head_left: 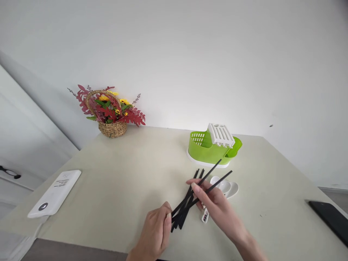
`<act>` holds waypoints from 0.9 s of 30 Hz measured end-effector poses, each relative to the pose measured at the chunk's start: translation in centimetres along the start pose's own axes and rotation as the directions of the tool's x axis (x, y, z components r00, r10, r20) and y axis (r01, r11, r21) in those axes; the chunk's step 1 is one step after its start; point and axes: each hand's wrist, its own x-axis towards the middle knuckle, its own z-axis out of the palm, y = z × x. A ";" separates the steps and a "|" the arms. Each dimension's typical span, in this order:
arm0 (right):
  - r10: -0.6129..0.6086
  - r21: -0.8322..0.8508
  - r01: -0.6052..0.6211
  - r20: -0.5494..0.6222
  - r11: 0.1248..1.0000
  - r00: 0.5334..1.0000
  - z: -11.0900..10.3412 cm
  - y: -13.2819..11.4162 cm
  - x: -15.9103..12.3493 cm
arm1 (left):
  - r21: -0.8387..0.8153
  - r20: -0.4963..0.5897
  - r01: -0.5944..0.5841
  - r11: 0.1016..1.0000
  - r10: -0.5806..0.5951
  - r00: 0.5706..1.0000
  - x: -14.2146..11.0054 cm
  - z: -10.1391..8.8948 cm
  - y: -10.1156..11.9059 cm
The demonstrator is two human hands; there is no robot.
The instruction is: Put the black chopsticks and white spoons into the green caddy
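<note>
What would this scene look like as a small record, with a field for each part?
left hand: closed at the near ends of the black chopsticks
right hand: fingers on the chopsticks farther along
chopstick layout: fanned and crossing
beside right hand: white spoons, partly hidden
behind the hands: green holder with a white slotted rack
back left: woven basket of red and yellow flowers
left edge: white device
right edge: black phone
surface: pale table

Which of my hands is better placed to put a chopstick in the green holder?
Probably the right hand: it is nearer the green holder, with its fingers on the chopsticks. The left hand grips near their lower ends, farther away.
</note>
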 end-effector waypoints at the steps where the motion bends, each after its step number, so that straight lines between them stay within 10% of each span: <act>1: -0.008 -0.003 0.008 0.005 1.000 1.000 0.0 -0.6 0.5 | -0.003 -0.003 -0.002 1.000 0.002 1.000 0.0 0.0 0.0; 13: -0.401 -0.346 0.454 0.215 0.821 0.890 2.2 -4.0 3.1 | 0.049 -0.062 0.136 0.990 -0.133 0.989 0.8 -0.3 -0.1; 27: -0.370 -0.362 0.462 0.297 0.810 0.880 1.8 -2.7 2.4 | -0.021 -0.045 0.273 0.962 -0.273 0.961 0.4 0.4 -1.0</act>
